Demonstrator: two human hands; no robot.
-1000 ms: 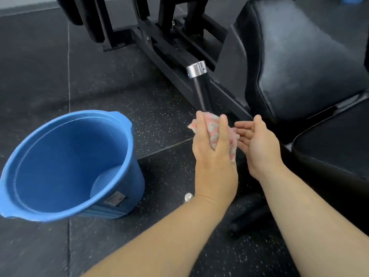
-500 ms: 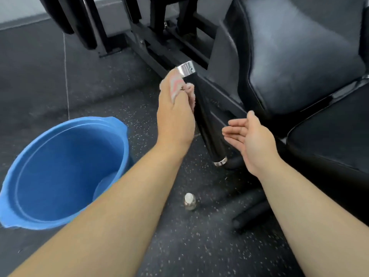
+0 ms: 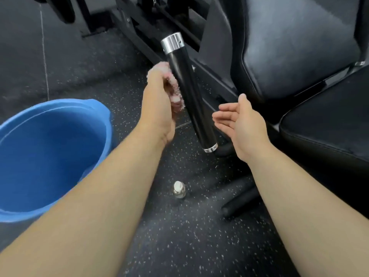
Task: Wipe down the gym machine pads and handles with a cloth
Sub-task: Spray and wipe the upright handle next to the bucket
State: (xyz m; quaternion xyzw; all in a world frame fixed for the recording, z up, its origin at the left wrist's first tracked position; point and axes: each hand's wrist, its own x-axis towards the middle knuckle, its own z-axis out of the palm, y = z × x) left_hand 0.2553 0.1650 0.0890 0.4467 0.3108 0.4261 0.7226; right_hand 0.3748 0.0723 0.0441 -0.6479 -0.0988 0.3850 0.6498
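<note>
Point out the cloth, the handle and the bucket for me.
cloth (image 3: 176, 94), head view, its pink bunched middle.
handle (image 3: 189, 92), head view, mid black grip.
bucket (image 3: 65, 104), head view, its far rim.

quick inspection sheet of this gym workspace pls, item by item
surface: dark speckled rubber floor
job's things: pink cloth against black handle with chrome ends; black seat pads alongside
clutter: blue bucket, small bottle, black roller on the floor
grippers: left hand grips the cloth; right hand open, off the handle
cables: nothing seen
surroundings: black machine frame behind
</note>
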